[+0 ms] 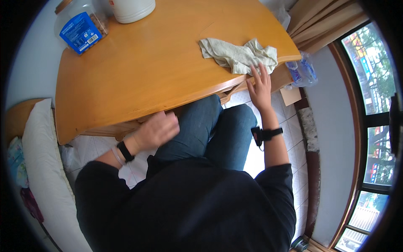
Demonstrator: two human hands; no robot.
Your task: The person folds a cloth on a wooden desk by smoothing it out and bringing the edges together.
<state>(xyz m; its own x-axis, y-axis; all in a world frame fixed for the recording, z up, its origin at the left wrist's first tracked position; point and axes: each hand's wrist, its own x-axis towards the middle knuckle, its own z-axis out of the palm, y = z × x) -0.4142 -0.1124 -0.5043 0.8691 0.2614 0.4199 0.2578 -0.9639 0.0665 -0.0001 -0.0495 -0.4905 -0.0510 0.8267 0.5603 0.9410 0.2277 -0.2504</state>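
Observation:
A crumpled pale grey-green cloth lies near the right front edge of the yellow-brown wooden desk. My right hand reaches to the cloth's near side with its fingers stretched and spread. The fingertips overlap the cloth, though whether they press on it I cannot tell. Above my lap, close to the desk's front edge, is my left hand. It is smeared by motion, and nothing shows in it.
At the far left of the desk stand a clear jar with a blue label and a white container. Plastic-wrapped bottles sit past the desk's right end. A bed is on my left, a window on my right.

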